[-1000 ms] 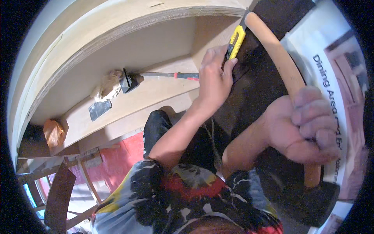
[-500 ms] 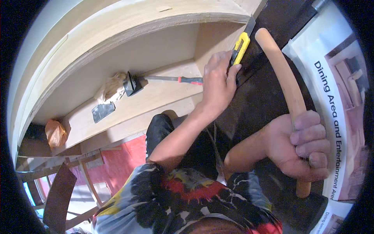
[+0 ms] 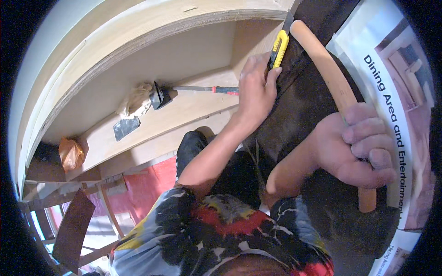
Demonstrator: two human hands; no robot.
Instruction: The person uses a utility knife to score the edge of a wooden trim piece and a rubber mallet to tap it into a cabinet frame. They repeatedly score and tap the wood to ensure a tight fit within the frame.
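While the left hand [image 3: 257,89] grasps the yellow cutter [image 3: 280,47] — blade [image 3: 288,23] at the far right corner of the cabinet [image 3: 193,55] — and the right hand [image 3: 357,142] clenches the wooden handle [image 3: 329,69], I'd brace the cutter steady, fingers clear.

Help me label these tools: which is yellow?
The cutter in the left hand: its casing is yellow, while the long tool on the shelf has a red-and-black grip and the right hand holds a plain wooden handle.
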